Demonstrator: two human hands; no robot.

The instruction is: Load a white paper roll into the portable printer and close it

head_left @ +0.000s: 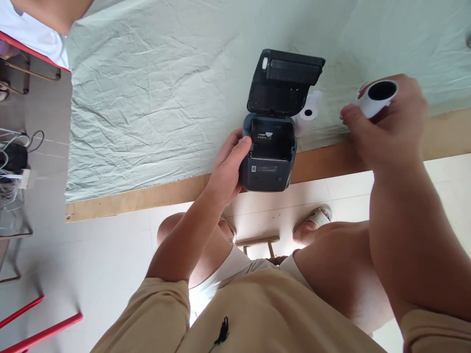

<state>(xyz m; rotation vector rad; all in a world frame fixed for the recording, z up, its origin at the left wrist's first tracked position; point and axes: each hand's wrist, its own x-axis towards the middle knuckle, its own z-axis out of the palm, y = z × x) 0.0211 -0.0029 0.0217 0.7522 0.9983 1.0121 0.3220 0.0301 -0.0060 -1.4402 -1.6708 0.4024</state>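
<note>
My left hand [231, 164] grips a dark label printer [268, 174] by its left side, thumb resting on the rim of the paper bay. The printer's lid [281, 81] stands raised, and no roll shows in its bay. Out to the right, my right hand [390, 122] is closed around a white paper roll [373, 104] with a wide dark core, apart from the printer. A second white paper roll [310, 109], with a small core hole, sits on the cloth just right of the printer, partly behind the lid.
A wrinkled pale green cloth [154, 108] covers the table, whose wooden edge [140, 198] faces me. Another person's arm [55, 12] reaches in at the top left. Cables [11, 171] and red bars [47, 333] are at the left, beyond the table.
</note>
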